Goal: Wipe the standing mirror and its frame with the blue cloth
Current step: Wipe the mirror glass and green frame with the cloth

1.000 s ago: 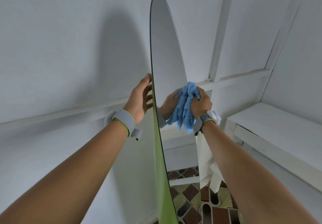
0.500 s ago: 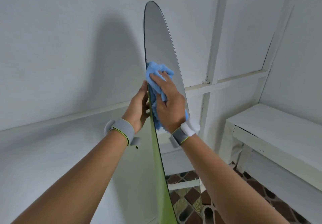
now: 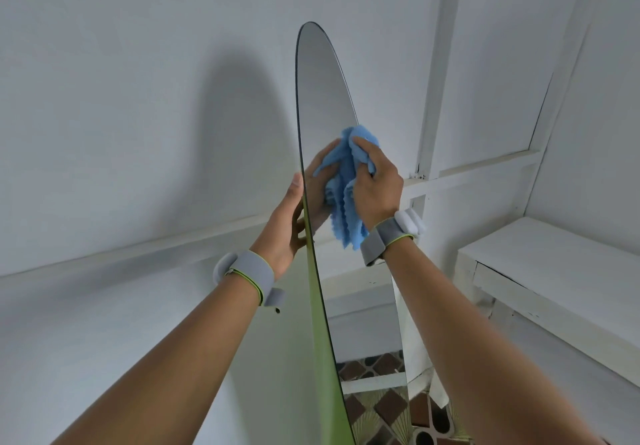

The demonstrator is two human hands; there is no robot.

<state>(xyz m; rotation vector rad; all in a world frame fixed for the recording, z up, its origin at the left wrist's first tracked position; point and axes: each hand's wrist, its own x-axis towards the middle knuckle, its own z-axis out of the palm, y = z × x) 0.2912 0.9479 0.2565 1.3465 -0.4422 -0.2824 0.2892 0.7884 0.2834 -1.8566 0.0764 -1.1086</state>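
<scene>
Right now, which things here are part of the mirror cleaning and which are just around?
In use: mirror, its green frame, blue cloth, right hand gripping the cloth, left hand steadying the edge.

Just around: white bench, tiled floor, wall rail.

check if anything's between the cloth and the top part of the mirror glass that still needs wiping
Nothing visible. The right hand presses the blue cloth against the mirror, and the glass above it is bare up to the tip. The left hand grips the edge lower down.
</scene>
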